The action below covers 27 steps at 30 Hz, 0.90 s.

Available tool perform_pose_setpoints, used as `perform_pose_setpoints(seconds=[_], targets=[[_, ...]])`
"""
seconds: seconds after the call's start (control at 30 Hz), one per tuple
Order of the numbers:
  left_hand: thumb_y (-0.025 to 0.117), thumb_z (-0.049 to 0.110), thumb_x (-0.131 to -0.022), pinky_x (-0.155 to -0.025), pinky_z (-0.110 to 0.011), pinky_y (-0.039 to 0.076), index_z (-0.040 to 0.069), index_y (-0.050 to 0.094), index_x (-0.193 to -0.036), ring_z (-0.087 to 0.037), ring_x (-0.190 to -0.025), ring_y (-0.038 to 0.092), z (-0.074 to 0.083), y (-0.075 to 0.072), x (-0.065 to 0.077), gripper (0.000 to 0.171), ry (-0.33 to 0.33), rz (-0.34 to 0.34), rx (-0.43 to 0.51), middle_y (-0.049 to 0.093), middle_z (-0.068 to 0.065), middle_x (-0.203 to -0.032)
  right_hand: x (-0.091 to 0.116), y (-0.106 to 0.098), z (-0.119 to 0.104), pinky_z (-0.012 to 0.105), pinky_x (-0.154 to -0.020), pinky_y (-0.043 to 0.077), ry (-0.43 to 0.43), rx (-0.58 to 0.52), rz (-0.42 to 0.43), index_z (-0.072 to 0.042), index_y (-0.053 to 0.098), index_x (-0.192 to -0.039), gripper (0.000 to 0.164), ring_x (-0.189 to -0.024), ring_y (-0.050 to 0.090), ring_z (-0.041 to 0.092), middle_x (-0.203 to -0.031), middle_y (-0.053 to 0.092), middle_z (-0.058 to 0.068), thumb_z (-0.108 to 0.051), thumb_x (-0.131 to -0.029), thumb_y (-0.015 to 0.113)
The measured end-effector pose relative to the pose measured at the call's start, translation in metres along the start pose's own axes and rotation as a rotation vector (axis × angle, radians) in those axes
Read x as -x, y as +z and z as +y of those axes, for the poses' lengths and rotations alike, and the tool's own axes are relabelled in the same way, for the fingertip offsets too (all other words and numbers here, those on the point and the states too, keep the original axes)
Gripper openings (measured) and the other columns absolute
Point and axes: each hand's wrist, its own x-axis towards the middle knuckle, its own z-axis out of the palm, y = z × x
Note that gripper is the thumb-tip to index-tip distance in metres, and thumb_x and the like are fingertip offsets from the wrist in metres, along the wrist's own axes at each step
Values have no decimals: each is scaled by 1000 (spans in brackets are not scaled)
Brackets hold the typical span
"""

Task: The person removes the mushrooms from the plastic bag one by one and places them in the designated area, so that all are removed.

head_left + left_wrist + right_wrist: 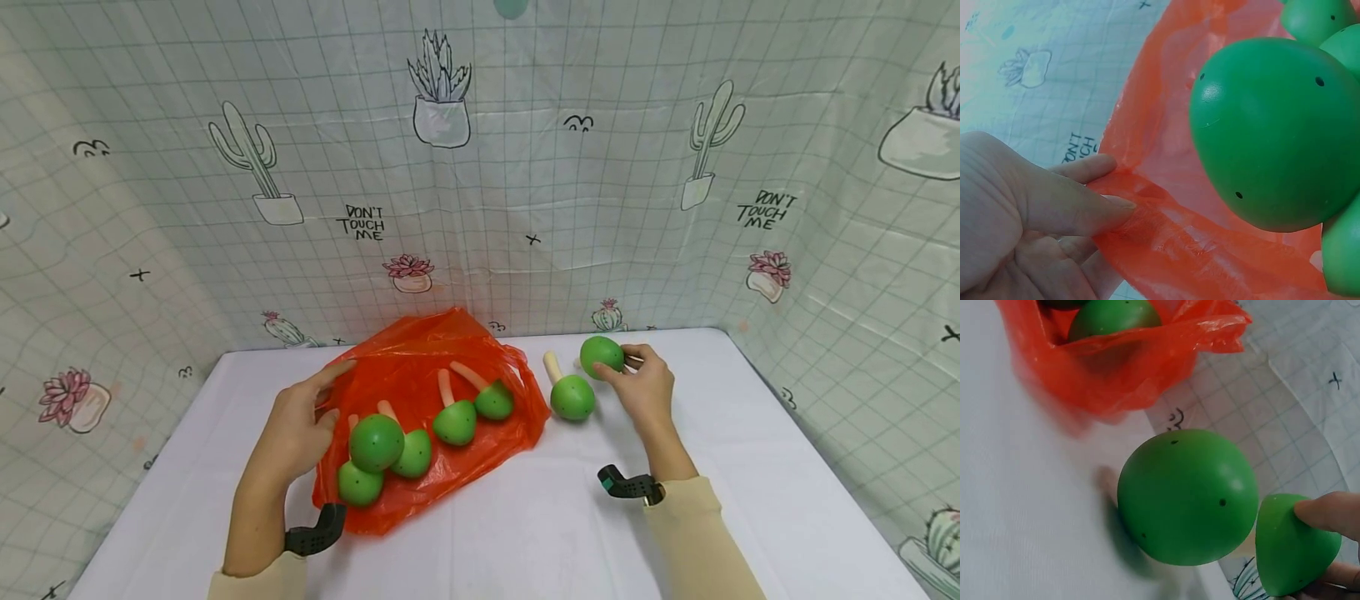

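My left hand [292, 433] pinches the left edge of a red plastic bag [412, 337] between thumb and fingers, as the left wrist view shows. The bag lies with its mouth spread, and several toy mushrooms with dotted green caps and pale stems lie in it; one mushroom [1272, 131] rests on top of others near my left hand. On the right, my right hand [647, 387] grips another green toy mushroom [1291, 550] by its cap, its stem mostly hidden. Just left of it, a toy mushroom [573, 397] lies on the table, outside the bag, stem pointing backward.
A white cloth covers the table [525, 533]. Behind and at both sides hangs a checked curtain [480, 200] printed with cacti and potted plants. Each wrist wears a black camera mount [630, 485]. The bag's right rim stands close to the loose mushroom.
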Motion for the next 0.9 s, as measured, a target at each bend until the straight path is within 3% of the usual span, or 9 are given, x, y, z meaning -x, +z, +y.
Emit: perform_pose_setpoints(seconds=[0.47,0.9], targets=[[52,-16,-94,-103,-60,52,2,51,-154,-50,-127,60,1,2,0,62,9,-4,-15,60,-30,-140,-3,-12,4,58,-115,43,67,166,-173,14,41,-151,77,-139,46,50,-148,49,36,-13,-89,78],[50,-16,-94,-104,-62,51,2,50,-154,-48,-128,60,2,1,0,62,15,-6,-5,61,-30,-140,-4,-8,9,60,-113,43,109,182,-211,16,44,-147,74,-135,48,51,-147,49,36,-8,-87,79]])
